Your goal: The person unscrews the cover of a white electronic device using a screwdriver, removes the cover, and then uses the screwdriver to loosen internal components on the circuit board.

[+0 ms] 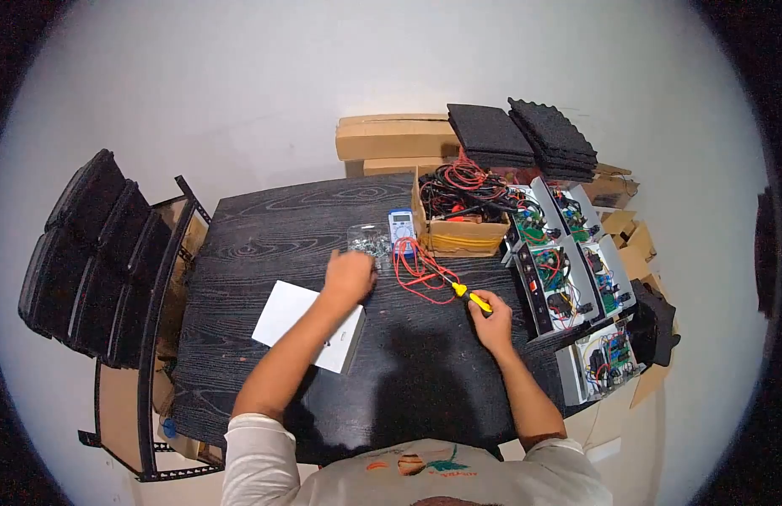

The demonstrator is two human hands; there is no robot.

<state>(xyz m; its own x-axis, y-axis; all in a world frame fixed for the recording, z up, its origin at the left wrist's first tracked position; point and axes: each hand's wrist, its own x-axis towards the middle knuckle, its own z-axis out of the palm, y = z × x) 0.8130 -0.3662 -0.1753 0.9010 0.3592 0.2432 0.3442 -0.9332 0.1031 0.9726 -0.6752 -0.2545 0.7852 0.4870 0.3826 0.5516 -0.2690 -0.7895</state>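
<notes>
My right hand (492, 320) is closed around the handle of a yellow and black screwdriver (475, 298), whose shaft points up and left toward red test leads (423, 278). Curled over the near edge of a clear plastic bag or tray of small metal parts (369, 241) is my left hand (350, 277). Its fingers bend down out of sight, so whatever they pinch is hidden. Under my left forearm lies a white box-like casing (290, 310). A blue and white multimeter (402, 228) rests just right of the small parts.
A cardboard box (464, 238) full of red and black cables stands at the back right. Several open casings with circuit boards (560, 278) line the table's right side. Black foam sheets (490, 131) are stacked behind. A black metal rack (159, 337) stands left of the dark table (264, 228).
</notes>
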